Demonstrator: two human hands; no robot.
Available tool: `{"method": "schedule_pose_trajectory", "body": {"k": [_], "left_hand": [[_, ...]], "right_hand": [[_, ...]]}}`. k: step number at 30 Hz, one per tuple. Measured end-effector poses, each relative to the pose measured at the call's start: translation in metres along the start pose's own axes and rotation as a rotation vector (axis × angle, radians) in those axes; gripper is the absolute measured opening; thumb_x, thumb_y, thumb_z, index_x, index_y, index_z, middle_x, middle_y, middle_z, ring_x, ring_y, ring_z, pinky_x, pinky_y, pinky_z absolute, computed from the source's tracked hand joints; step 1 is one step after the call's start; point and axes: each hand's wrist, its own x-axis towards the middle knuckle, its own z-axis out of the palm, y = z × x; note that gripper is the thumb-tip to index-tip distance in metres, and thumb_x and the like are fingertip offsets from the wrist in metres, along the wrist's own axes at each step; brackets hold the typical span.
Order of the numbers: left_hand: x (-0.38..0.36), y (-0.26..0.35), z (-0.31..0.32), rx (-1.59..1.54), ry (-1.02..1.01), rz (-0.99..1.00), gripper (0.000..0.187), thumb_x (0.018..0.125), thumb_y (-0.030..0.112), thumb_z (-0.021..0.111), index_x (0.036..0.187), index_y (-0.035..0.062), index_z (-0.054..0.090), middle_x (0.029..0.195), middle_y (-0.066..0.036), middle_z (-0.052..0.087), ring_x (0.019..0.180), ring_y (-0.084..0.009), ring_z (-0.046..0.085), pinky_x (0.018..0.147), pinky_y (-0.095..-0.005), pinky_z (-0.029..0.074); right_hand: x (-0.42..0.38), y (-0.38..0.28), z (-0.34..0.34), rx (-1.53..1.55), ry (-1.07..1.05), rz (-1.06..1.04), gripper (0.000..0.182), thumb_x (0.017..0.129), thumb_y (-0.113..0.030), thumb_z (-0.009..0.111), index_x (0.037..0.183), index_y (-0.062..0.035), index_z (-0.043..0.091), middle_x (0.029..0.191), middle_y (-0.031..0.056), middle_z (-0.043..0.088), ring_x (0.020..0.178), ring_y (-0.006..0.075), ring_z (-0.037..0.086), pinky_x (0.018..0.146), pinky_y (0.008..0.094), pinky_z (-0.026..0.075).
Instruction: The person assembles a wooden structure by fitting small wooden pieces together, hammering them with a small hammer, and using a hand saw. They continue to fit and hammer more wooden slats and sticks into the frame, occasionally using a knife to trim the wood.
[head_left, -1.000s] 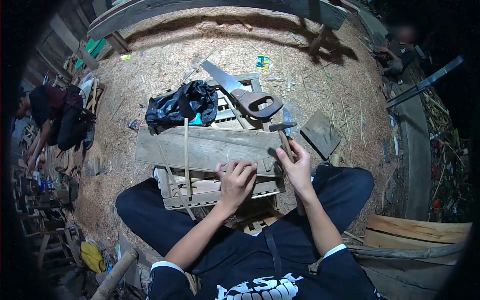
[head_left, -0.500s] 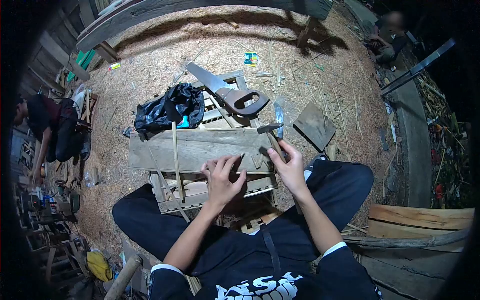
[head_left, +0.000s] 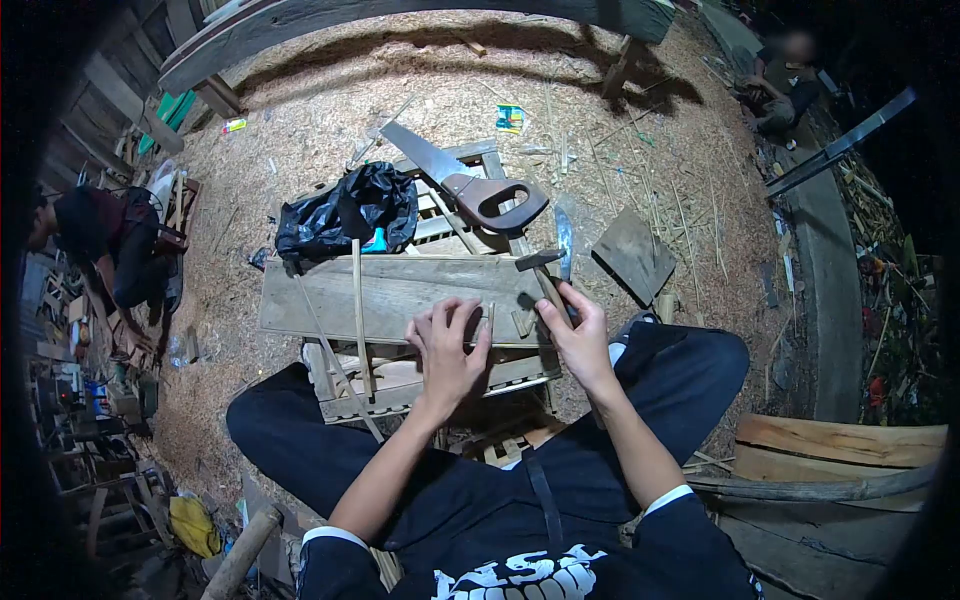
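My left hand [head_left: 447, 355] rests over the grey wooden board [head_left: 400, 290], its fingers bent and spread apart. A short, thin wood strip [head_left: 491, 318] lies right at the tips of its thumb and index finger. My right hand [head_left: 582, 340] is closed around the handle of a hammer [head_left: 540, 261], whose head points away from me above the board's right end. Small wood pieces [head_left: 521, 322] sit on the board between my hands. A knife blade [head_left: 564, 240] shows just beyond the hammer head. The board lies across a slatted wooden crate [head_left: 390, 405].
Beyond the board are a handsaw [head_left: 470, 185] and a black plastic bag [head_left: 355, 210]. A long stick [head_left: 359, 310] crosses the board's left part. A square board [head_left: 633, 255] lies on the shavings at right. One person [head_left: 115, 240] crouches at left; another person [head_left: 778, 85] sits far right.
My left hand's fingers have shifted slightly, and the small strip by their tips now shows its pale length instead of a dark end. My right hand keeps its hold on the hammer.
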Motion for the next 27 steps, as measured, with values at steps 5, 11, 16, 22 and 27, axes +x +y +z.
{"method": "schedule_pose_trajectory", "body": {"k": [5, 11, 16, 22, 27], "left_hand": [[0.003, 0.001, -0.002, 0.058, -0.146, 0.101, 0.031, 0.092, 0.028, 0.078, 0.121, 0.0200, 0.078, 0.126, -0.006, 0.061, 0.123, -0.0280, 0.049, 0.109, -0.0525, 0.025], [0.007, -0.008, 0.003, -0.020, -0.129, 0.192, 0.030, 0.088, 0.027, 0.083, 0.117, 0.0184, 0.079, 0.114, -0.002, 0.067, 0.114, -0.0254, 0.054, 0.106, -0.0474, 0.027], [0.014, -0.006, -0.009, -0.007, -0.192, 0.220, 0.027, 0.085, 0.024, 0.085, 0.111, 0.0163, 0.081, 0.112, -0.003, 0.069, 0.112, -0.0250, 0.055, 0.104, -0.0464, 0.029], [0.011, -0.002, -0.005, -0.057, -0.162, 0.263, 0.023, 0.083, 0.022, 0.087, 0.104, 0.0142, 0.082, 0.102, -0.001, 0.073, 0.105, -0.0225, 0.059, 0.100, -0.0436, 0.032], [0.010, 0.002, 0.002, -0.083, -0.094, 0.226, 0.017, 0.084, 0.021, 0.084, 0.097, 0.0111, 0.080, 0.093, 0.000, 0.074, 0.097, -0.0210, 0.061, 0.099, -0.0434, 0.033]], "right_hand": [[0.001, 0.002, -0.001, -0.020, -0.021, 0.049, 0.057, 0.097, -0.024, 0.079, 0.133, 0.0169, 0.062, 0.124, 0.0265, 0.074, 0.109, 0.0229, 0.072, 0.096, 0.0340, 0.055], [0.000, 0.009, 0.000, -0.028, -0.007, 0.047, 0.060, 0.097, -0.029, 0.078, 0.133, 0.0167, 0.062, 0.129, 0.0296, 0.071, 0.120, 0.0294, 0.069, 0.105, 0.0370, 0.052], [-0.002, 0.001, -0.001, 0.001, -0.006, 0.059, 0.061, 0.098, -0.031, 0.078, 0.133, 0.0169, 0.062, 0.131, 0.0313, 0.069, 0.124, 0.0324, 0.068, 0.109, 0.0380, 0.050], [-0.003, 0.005, -0.001, -0.019, -0.006, 0.076, 0.060, 0.098, -0.030, 0.078, 0.132, 0.0168, 0.063, 0.131, 0.0312, 0.069, 0.125, 0.0330, 0.068, 0.109, 0.0382, 0.049], [-0.005, -0.001, -0.001, -0.038, -0.003, 0.060, 0.059, 0.098, -0.029, 0.078, 0.132, 0.0166, 0.063, 0.131, 0.0315, 0.069, 0.126, 0.0332, 0.067, 0.110, 0.0385, 0.049]]}}
